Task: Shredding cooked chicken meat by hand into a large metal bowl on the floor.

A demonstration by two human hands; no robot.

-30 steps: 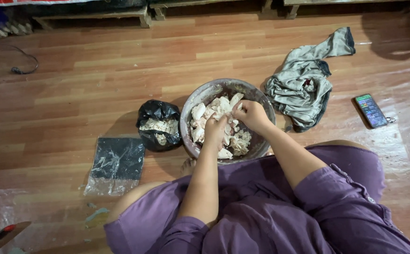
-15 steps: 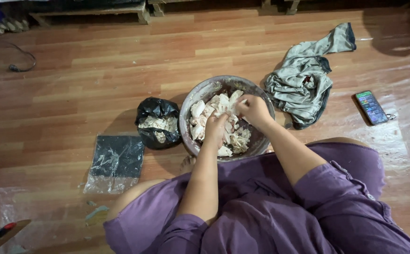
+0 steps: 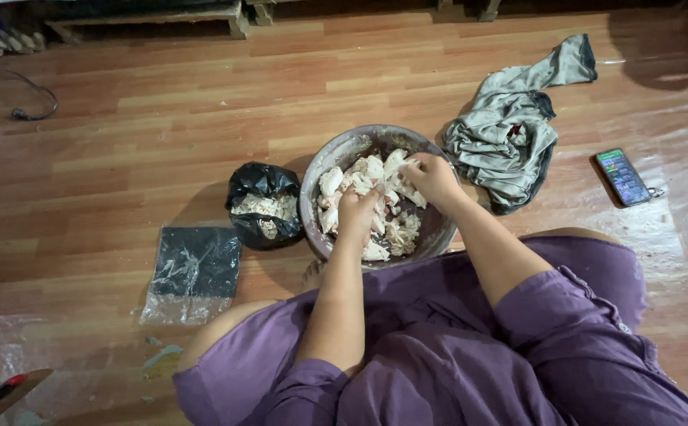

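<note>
Centrally, a round metal bowl (image 3: 318,177) rests on the wooden floor (image 3: 123,126), directly in front of the seated person's crossed legs. It holds pale, whitish chunks (image 3: 371,167), apparently meat or bone pieces; the exact kind cannot be determined. Both hands are inside the bowl. The left hand (image 3: 357,211) is curled closed over pieces near the centre. The right hand (image 3: 432,178) is closed around a chunk at the far right side. This placement keeps the contents within easy reach of both arms.

Just beside the bowl's left rim, touching or nearly so, an open black plastic bag (image 3: 262,203) holds similar pale scraps, probably set close for transfer. Nearer the person, a flat plastic sheet (image 3: 194,272) lies apart. A crumpled grey cloth (image 3: 509,134) lies right of the bowl, with a smartphone (image 3: 622,177) beyond. Low wooden furniture bases line the far edge.
</note>
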